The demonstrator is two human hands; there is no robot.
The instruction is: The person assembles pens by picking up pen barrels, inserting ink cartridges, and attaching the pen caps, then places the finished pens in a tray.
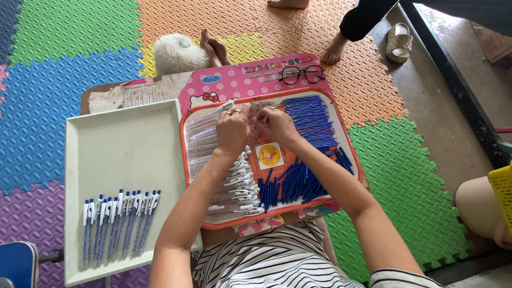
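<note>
Orange-rimmed tray [184, 140] sits centre frame on a low tabletop [87, 96], w/ both hands meeting near its top edge. Left hand [232, 129] is closed around a clear pen barrel [224, 107]; right hand [276, 126] is pinched shut on sth small, can't tell what.

Risks, as I judge them: blue tubes [309, 120] lie loose in heaps, upper right and lower centre of tray, so a forearm sweep could roll them over the rim. White clips [239, 184] crowd under the left wrist and could get knocked out of line. Glasses [302, 73] lie just above the tray and could get bumped.

Labels etc: square sticker [269, 156], yellow-orange w/ red edge, mid tray. Pink polka-dot board [213, 82] under the tray carries a blue oval and a red bow. Printed white sheet [143, 96] at upper left. White tray [120, 154] at left holds finished pens [118, 224] in a row.
</note>
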